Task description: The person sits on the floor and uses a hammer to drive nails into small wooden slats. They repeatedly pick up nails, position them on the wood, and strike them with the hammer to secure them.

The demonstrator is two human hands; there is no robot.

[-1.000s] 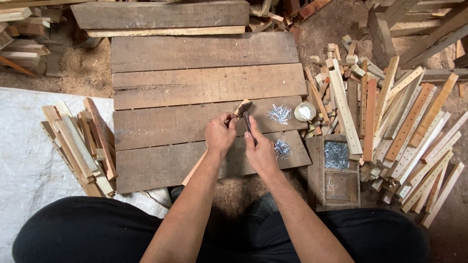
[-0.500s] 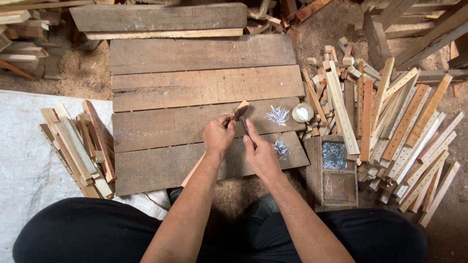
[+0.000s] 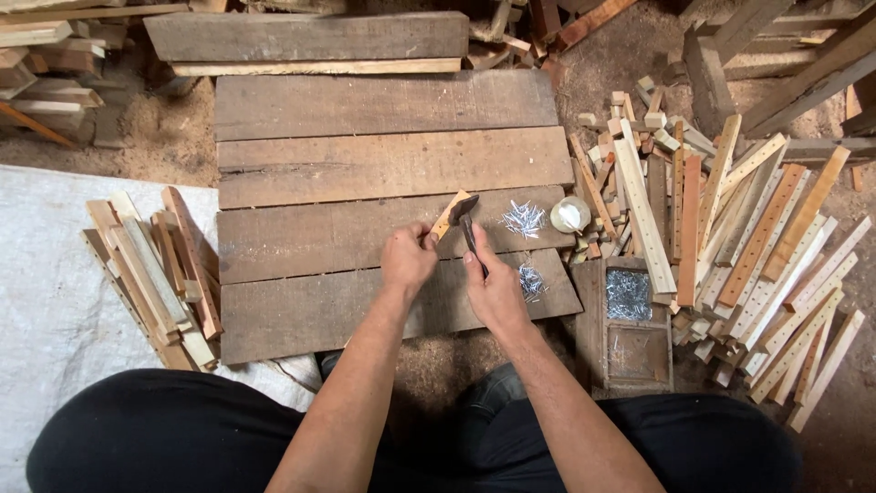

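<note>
My left hand (image 3: 408, 259) grips a thin wooden strip (image 3: 449, 215) that lies slanted across the dark work planks (image 3: 365, 164); its near end runs under my forearm. My right hand (image 3: 494, 290) holds a small dark hammer (image 3: 466, 222), whose head rests over the strip's far end. Just right of the hammer, two small heaps of shiny nails (image 3: 523, 219) lie on the planks, the nearer heap of nails (image 3: 531, 280) beside my right hand.
A pile of short wood pieces (image 3: 151, 274) lies left on a white sheet (image 3: 46, 310). Right are many drilled wooden strips (image 3: 766, 246), a small white tub (image 3: 570, 215) and a wooden tray (image 3: 595, 329) holding nails. Planks and offcuts line the far edge, over sawdust.
The hammer head has come down slightly onto the strip's far end. Both hands stay in nearly the same place; the view has shifted a little.
</note>
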